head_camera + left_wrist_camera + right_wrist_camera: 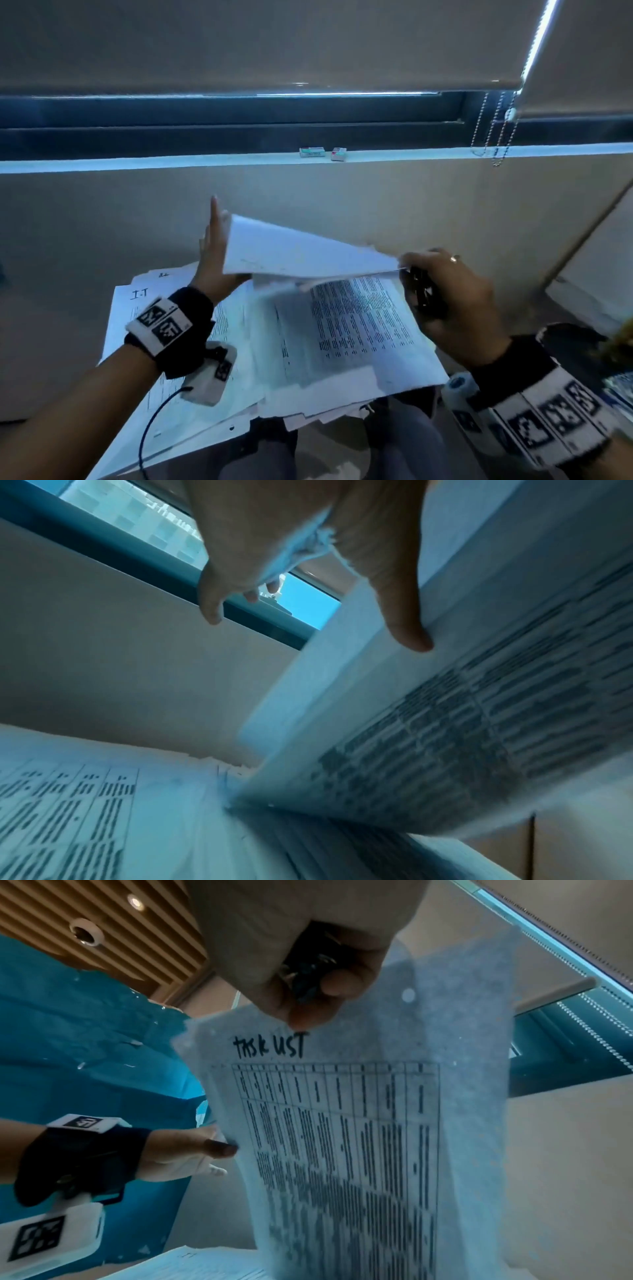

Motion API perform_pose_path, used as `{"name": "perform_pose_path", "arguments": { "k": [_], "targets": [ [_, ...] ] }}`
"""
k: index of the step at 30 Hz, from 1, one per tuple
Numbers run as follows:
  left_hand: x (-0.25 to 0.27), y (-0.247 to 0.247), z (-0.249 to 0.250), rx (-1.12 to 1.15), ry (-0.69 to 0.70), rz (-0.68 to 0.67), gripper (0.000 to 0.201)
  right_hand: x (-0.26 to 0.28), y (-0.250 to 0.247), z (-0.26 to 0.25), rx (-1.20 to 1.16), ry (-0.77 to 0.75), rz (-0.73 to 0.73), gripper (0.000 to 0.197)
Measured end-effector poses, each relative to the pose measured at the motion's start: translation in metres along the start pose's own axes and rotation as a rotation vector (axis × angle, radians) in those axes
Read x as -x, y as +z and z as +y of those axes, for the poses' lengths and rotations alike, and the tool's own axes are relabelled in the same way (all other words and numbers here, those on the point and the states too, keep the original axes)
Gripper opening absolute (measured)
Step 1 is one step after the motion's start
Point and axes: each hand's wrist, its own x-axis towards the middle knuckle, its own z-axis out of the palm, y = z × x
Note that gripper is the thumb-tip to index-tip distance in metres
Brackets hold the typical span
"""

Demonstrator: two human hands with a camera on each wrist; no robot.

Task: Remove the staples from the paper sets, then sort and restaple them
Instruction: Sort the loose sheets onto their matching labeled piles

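A printed sheet (301, 250) headed "TASK LIST" (270, 1047) is lifted above the paper pile (342, 335) on my lap. My right hand (455, 301) grips a black staple remover (424, 291) in its palm and pinches the sheet's right corner with thumb and forefinger. The remover (308, 961) shows between the curled fingers in the right wrist view. My left hand (212, 253) stands upright with straight fingers at the sheet's left edge. Its thumb (411, 637) touches the printed side of the sheet (445, 696). The pile (103, 804) lies fanned and uneven.
Two small boxes (322, 152) sit on the window ledge straight ahead, above a plain wall. Bead chains (493, 137) hang from the blind at the right. A pale cabinet corner (599, 267) stands at the right. My knees (411, 445) show below the pile.
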Motion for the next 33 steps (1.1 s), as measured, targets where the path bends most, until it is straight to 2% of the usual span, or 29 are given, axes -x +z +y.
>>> {"name": "perform_pose_path", "arguments": {
  "k": [1, 2, 3, 6, 8, 11, 14, 16, 18, 19, 20, 22, 25, 27, 30, 31, 33],
  "targets": [
    [0.002, -0.001, -0.007, -0.071, 0.015, -0.015, 0.119, 0.002, 0.001, 0.000, 0.000, 0.035, -0.044, 0.024],
    [0.009, -0.003, -0.007, -0.137, 0.007, -0.027, 0.129, 0.004, 0.004, 0.005, -0.021, 0.068, -0.096, 0.021],
    [0.014, -0.004, -0.009, -0.155, 0.033, -0.070, 0.125, 0.002, 0.006, 0.006, -0.037, 0.103, -0.142, 0.021],
    [0.022, -0.012, -0.001, -0.020, 0.036, -0.263, 0.080, -0.002, 0.011, 0.004, -0.106, 0.185, -0.210, 0.023],
    [0.031, -0.015, 0.008, 0.033, 0.041, -0.383, 0.062, 0.001, 0.011, 0.000, -0.099, 0.210, -0.233, 0.026],
    [0.033, -0.019, 0.019, 0.106, 0.044, -0.403, 0.055, -0.001, 0.017, 0.001, -0.120, 0.385, -0.320, 0.038],
    [0.025, -0.019, 0.042, 0.114, 0.093, -0.381, 0.061, -0.004, 0.028, 0.006, -0.155, 0.496, -0.408, 0.039],
    [0.022, -0.006, 0.061, -0.170, 0.179, -0.409, 0.065, -0.008, 0.034, 0.008, -0.157, 0.490, -0.443, 0.037],
    [0.028, 0.020, 0.077, -0.650, 0.302, -0.454, 0.071, -0.011, 0.040, 0.009, -0.171, 0.458, -0.480, 0.036],
    [0.032, 0.036, 0.079, -0.865, 0.357, -0.457, 0.066, -0.012, 0.042, 0.009, -0.178, 0.436, -0.496, 0.037],
    [0.036, 0.051, 0.081, -0.974, 0.387, -0.455, 0.057, -0.014, 0.044, 0.009, -0.182, 0.418, -0.509, 0.037],
    [0.040, 0.072, 0.079, -0.943, 0.371, -0.415, 0.038, -0.014, 0.048, 0.010, -0.224, 0.403, -0.501, 0.036],
    [0.031, 0.080, 0.076, -0.834, 0.248, -0.397, 0.011, -0.013, 0.055, 0.017, -0.290, 0.428, -0.460, 0.031],
    [0.024, 0.077, 0.073, -0.853, 0.213, -0.390, 0.012, -0.012, 0.059, 0.022, -0.305, 0.481, -0.365, 0.029],
    [0.015, 0.065, 0.068, -0.822, 0.145, -0.378, 0.031, -0.010, 0.063, 0.027, -0.238, 0.541, -0.123, 0.029],
    [0.012, 0.060, 0.066, -0.780, 0.111, -0.368, 0.034, -0.008, 0.064, 0.028, -0.216, 0.558, -0.075, 0.027],
    [0.008, 0.053, 0.062, -0.690, 0.050, -0.346, 0.034, -0.003, 0.065, 0.027, -0.219, 0.633, -0.076, 0.027]
  ]
}}
